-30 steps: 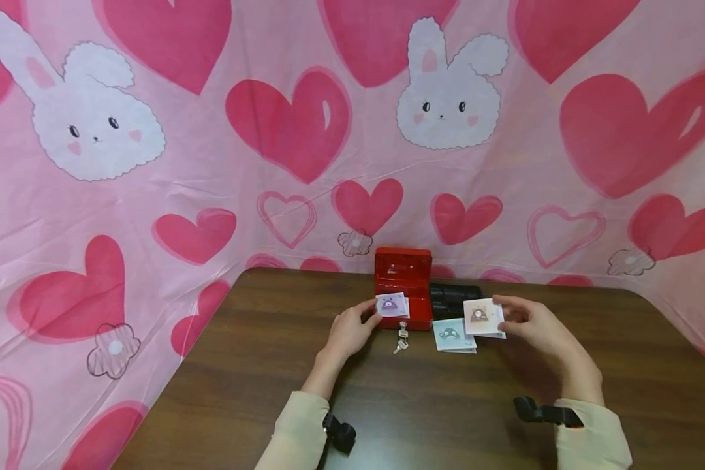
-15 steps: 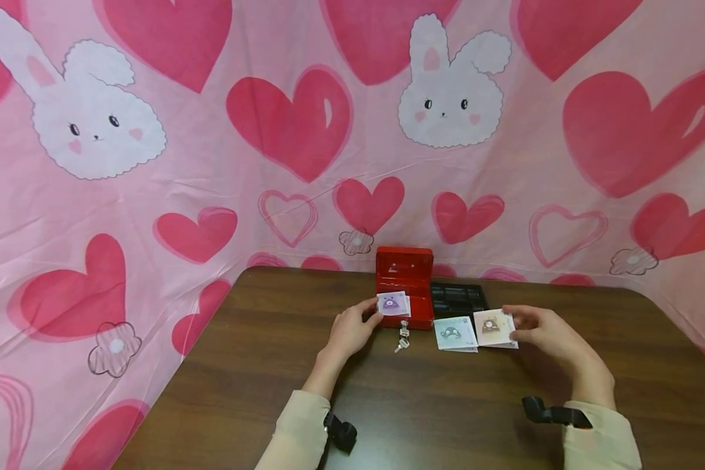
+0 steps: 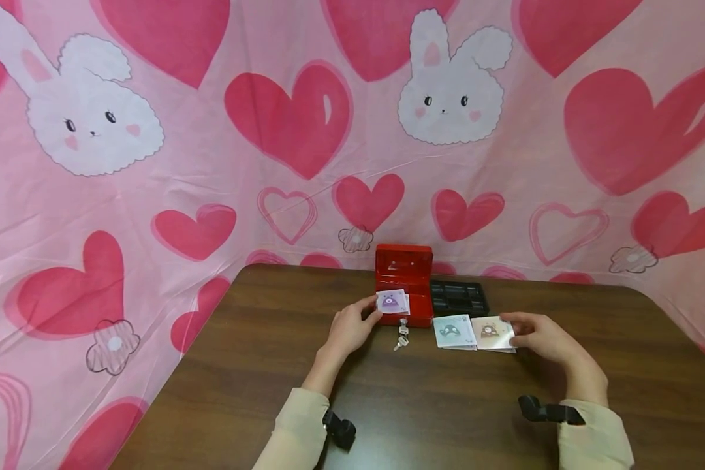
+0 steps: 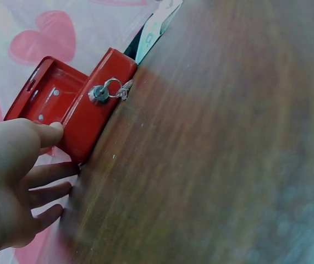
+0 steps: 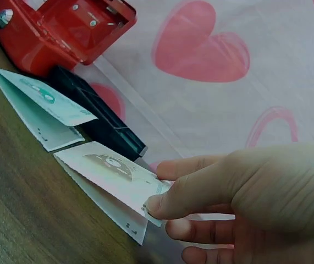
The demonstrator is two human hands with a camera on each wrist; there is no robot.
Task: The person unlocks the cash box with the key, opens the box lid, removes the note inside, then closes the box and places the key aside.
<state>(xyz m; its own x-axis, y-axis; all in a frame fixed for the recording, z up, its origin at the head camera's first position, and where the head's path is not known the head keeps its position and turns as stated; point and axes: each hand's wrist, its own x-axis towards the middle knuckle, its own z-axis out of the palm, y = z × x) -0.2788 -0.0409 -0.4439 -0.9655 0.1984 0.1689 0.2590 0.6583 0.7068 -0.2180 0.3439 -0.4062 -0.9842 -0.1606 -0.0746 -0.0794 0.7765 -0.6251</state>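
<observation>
A red cash box stands with its lid up at the back of the table. My left hand grips its left side; in the left wrist view, the thumb lies at the rim and the other fingers are outside. A folded purple play banknote lies in the box, beside that hand. My right hand pinches the right end of a folded brown play banknote, low over the table. Left of it lies a folded green play banknote, its top flap raised in the right wrist view.
Keys hang from the lock on the box's front. Behind the banknotes, right of the box, lies a black compartment tray. The brown wooden table ends at a pink heart-print cloth hanging behind it.
My right hand has carried the brown banknote right and down, from overlapping the green one to beside it. More of the black tray shows. The left hand has stayed at the box.
</observation>
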